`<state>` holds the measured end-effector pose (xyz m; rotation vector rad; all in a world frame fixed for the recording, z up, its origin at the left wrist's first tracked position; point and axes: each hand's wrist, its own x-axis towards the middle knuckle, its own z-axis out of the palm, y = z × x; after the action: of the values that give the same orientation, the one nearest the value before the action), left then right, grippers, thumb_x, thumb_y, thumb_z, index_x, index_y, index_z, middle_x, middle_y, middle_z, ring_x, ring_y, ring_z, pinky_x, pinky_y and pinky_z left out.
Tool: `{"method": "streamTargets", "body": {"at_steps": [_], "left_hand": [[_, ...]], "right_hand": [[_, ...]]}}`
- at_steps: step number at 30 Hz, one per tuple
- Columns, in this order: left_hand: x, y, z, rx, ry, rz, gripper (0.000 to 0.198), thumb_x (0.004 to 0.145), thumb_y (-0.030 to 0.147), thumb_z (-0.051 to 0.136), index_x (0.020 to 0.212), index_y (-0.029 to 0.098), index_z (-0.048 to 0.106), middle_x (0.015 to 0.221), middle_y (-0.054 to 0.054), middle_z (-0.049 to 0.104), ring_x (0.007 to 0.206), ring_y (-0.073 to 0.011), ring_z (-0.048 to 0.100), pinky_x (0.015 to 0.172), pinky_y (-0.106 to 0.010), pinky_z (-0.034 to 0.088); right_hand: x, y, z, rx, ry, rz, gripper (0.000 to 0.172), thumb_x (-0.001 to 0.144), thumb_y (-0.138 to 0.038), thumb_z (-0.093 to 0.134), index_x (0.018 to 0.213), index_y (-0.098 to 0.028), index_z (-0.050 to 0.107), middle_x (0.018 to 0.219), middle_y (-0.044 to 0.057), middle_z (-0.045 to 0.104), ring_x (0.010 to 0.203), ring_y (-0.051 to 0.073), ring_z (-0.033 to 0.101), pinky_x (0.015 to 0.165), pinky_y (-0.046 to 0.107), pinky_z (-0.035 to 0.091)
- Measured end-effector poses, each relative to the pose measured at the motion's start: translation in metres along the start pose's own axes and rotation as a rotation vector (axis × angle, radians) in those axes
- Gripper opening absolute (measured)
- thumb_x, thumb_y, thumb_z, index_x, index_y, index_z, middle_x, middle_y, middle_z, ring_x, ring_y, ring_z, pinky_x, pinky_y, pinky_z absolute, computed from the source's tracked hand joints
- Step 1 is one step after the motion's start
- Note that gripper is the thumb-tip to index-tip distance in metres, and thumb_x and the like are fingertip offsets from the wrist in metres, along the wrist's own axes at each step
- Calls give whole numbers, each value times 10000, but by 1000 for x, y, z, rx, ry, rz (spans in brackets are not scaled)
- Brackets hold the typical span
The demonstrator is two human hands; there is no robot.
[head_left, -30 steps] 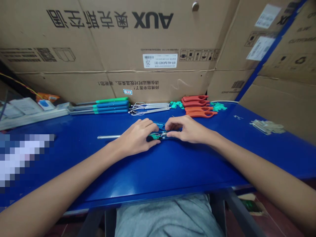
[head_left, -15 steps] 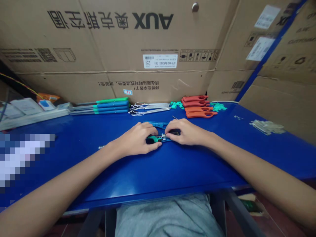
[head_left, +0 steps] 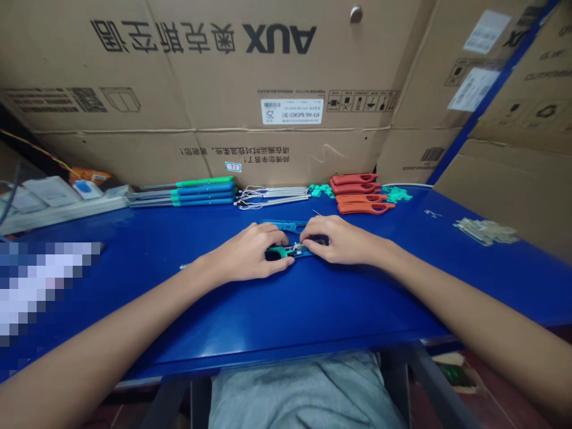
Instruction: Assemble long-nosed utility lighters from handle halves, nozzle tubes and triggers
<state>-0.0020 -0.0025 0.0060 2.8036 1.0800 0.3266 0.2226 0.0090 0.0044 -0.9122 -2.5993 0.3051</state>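
Here we go at the deep-blue painted workbench [head_left: 313,310], with both hands in close at the centre! A long blue plastic handle shell [head_left: 283,225] lies flat just in front of the person. The left hand [head_left: 245,253] curls over a green plastic insert [head_left: 277,252] in that shell, and the right hand [head_left: 344,239] comes in from the other side onto a small silver metal fitting [head_left: 296,249]. The two are clamped on the piece, fingertips nearly meeting. Good form here looks like keeping the shell flat on the bench, with firm, even pressure close to the fitting!

Now the count along the back: four long rod tools with blue-and-green handles [head_left: 196,193], and silver wired rods [head_left: 272,195], about three, too tangled to be sure. Then four orange-red plastic handles [head_left: 361,193], beside loose green plastic clips [head_left: 395,193], uncountable from here, and a pale heap of small parts [head_left: 486,231] off to the right!
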Motion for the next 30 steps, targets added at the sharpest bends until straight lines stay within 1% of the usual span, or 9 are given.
{"method": "streamTargets", "body": {"at_steps": [4, 11, 16, 19, 22, 24, 26, 27, 30], "left_hand": [[0, 0, -1, -1, -3, -4, 297, 895, 423, 550, 1025, 174, 647, 998, -56, 672, 962, -244, 621, 837, -375, 452], [0, 0, 1, 9, -1, 1, 306, 895, 430, 553, 1025, 172, 651, 993, -61, 675, 946, -244, 624, 830, -375, 453], [0, 1, 0, 12, -4, -7, 310, 891, 437, 559, 1020, 172, 657, 982, -60, 677, 930, -239, 626, 812, -360, 449], [0, -1, -1, 19, 0, -7, 318, 890, 453, 563, 1032, 181, 643, 995, -52, 678, 933, -232, 622, 804, -347, 444], [-1, -3, -3, 59, 28, -42, 390, 855, 534, 587, 995, 173, 634, 975, -59, 673, 911, -238, 617, 764, -337, 442], [-2, -3, -5, 106, 39, -74, 424, 827, 576, 605, 927, 165, 646, 915, -63, 671, 864, -240, 619, 719, -328, 436], [-2, -1, -7, 155, 31, -85, 417, 828, 574, 607, 864, 163, 666, 841, -59, 670, 809, -233, 622, 688, -320, 427], [-3, 0, -8, 177, 22, -82, 409, 836, 565, 604, 841, 162, 677, 812, -58, 670, 789, -229, 625, 684, -319, 424], [-2, 4, -10, 228, 2, -78, 407, 854, 549, 593, 823, 161, 711, 793, -67, 687, 777, -231, 644, 711, -329, 429]], "right_hand": [[0, -1, -1, 7, 8, -9, 178, 886, -190, 528, 925, -166, 700, 901, 65, 681, 857, 188, 617, 1015, 427, 385], [-1, -1, -2, 13, -25, -22, 149, 861, -183, 556, 903, -178, 699, 894, 53, 682, 866, 185, 619, 1041, 438, 366], [-1, 0, -2, 14, -39, -26, 179, 858, -161, 543, 930, -179, 707, 924, 57, 688, 881, 185, 624, 1057, 443, 356], [-2, -1, -4, 1, -56, -15, 199, 848, -169, 552, 955, -177, 720, 936, 66, 683, 891, 193, 628, 1047, 430, 370], [-2, -3, -6, -17, -68, 7, 221, 832, -279, 622, 985, -165, 734, 935, 80, 662, 903, 213, 625, 1043, 439, 377], [-2, -5, -8, -35, -87, 24, 324, 794, -398, 691, 1012, -162, 736, 952, 85, 648, 915, 229, 619, 1049, 459, 370], [-2, -7, -9, -59, -113, 32, 389, 760, -452, 733, 1024, -166, 736, 971, 88, 643, 920, 234, 611, 1039, 466, 378], [-2, -7, -9, -70, -124, 31, 370, 767, -437, 735, 1022, -169, 737, 975, 88, 642, 918, 231, 608, 1029, 462, 385], [-1, -8, -9, -87, -137, 24, 229, 839, -316, 681, 1006, -170, 739, 978, 89, 638, 908, 213, 600, 978, 427, 417]]}}
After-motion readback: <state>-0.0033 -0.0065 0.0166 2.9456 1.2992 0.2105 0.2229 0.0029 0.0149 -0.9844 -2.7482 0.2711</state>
